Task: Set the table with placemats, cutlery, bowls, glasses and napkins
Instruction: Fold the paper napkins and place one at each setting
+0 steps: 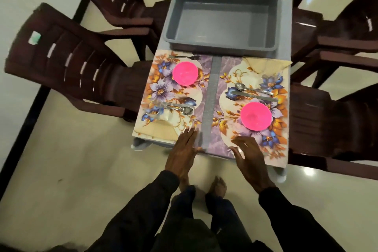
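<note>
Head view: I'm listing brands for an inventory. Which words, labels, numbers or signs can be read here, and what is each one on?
No text can be read.
Sticker on the back of the near left chair: white and green, too blurred to read.
Nothing else in view shows any lettering.

dark brown plastic chairs [67, 63] flank a grey table [210, 96] on glossy cream floor [61, 180].

I can read no text, brand or number from my feed. The small green-and-white sticker [34, 37] on a dark chair [67, 61] back is too blurred to make out.
</note>
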The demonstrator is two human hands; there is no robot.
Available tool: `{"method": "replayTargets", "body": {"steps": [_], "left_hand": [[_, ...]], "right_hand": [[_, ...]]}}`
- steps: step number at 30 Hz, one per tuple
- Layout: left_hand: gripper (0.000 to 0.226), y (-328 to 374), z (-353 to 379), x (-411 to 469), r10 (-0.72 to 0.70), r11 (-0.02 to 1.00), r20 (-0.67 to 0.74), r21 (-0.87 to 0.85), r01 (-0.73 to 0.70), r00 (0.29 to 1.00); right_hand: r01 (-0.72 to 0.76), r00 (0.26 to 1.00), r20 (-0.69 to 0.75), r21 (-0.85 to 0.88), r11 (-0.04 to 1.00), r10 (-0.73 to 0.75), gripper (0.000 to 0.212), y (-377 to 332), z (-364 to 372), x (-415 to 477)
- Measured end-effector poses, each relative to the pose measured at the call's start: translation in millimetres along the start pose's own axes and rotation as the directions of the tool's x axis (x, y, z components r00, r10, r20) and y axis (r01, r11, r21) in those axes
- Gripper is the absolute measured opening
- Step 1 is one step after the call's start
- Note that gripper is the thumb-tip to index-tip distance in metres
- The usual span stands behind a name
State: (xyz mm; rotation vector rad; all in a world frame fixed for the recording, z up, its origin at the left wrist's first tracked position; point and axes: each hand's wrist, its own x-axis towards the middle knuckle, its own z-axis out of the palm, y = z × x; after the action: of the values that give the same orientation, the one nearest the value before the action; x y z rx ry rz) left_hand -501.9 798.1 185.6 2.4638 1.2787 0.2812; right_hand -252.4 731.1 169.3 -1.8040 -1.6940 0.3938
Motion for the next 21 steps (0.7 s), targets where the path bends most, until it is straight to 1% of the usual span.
{"method": "replayTargets", "body": {"steps": [1, 2, 3, 4, 6, 9, 10, 11, 13, 15, 17, 21], "left_hand": [[0.075, -9.5, -10.0, -10.9, -0.056, 0.998, -0.050, -0.009, 0.055, 0.997], [0.086, -19.4, -18.8, -20.9, -0.105, 0.994, -0.060, -0.025, 0.104, 0.993], [0.095, -31.7, -27.3, -30.3, -0.135, 0.990, -0.053, -0.035, 0.133, 0.989], [0.098, -44.4, -33.7, -37.8, -0.143, 0.989, -0.032, -0.030, 0.142, 0.989], [0.090, -72.6, -40.6, -47.5, -0.152, 0.988, -0.005, 0.013, 0.152, 0.988], [0.071, -120.5, -38.3, -54.6, -0.246, 0.966, -0.003, 0.077, 0.246, 0.969], [0.067, -138.1, -33.7, -55.8, -0.256, 0.963, 0.026, 0.089, 0.253, 0.966], [0.065, -157.2, -28.3, -58.6, -0.242, 0.966, 0.061, 0.104, 0.235, 0.968], [0.063, -183.8, -19.3, -62.3, -0.175, 0.978, 0.155, 0.141, 0.154, 0.972], [0.064, -192.1, -16.7, -63.1, -0.123, 0.985, 0.235, 0.149, 0.089, 0.964], [0.066, -195.0, -16.5, -66.4, -0.097, 0.989, 0.256, 0.135, 0.064, 0.962], [0.063, -195.4, -16.4, -75.9, -0.034, 0.994, 0.242, 0.108, 0.008, 0.970]], "right_hand": [[0.019, 0.999, 0.032, 0.012, 1.000, -0.020, 0.026, -14.3, 10.1, 8.3], [0.037, 0.997, 0.066, 0.021, 0.999, -0.038, 0.027, -28.2, 21.2, 15.1], [0.057, 0.994, 0.097, 0.022, 0.998, -0.059, 0.029, -44.1, 34.0, 21.6], [0.081, 0.987, 0.136, 0.013, 0.997, -0.083, 0.031, -58.3, 47.3, 27.4], [0.159, 0.965, 0.218, -0.038, 0.987, -0.147, 0.037, -84.3, 75.6, 35.1], [0.314, 0.909, 0.313, -0.074, 0.947, -0.277, 0.055, -115.6, 126.3, 35.2], [0.344, 0.895, 0.327, -0.075, 0.936, -0.303, 0.061, -122.9, 141.4, 34.8], [0.355, 0.888, 0.338, -0.072, 0.932, -0.312, 0.065, -130.5, 156.2, 34.0], [0.348, 0.890, 0.344, -0.085, 0.934, -0.300, 0.070, -139.8, 175.4, 31.9], [0.332, 0.899, 0.331, -0.090, 0.939, -0.286, 0.068, -141.8, 183.6, 29.7], [0.316, 0.909, 0.321, -0.117, 0.942, -0.265, 0.064, -142.4, 190.5, 25.2], [0.265, 0.923, 0.322, -0.142, 0.954, -0.209, 0.063, -136.5, 193.3, 13.7]]}}
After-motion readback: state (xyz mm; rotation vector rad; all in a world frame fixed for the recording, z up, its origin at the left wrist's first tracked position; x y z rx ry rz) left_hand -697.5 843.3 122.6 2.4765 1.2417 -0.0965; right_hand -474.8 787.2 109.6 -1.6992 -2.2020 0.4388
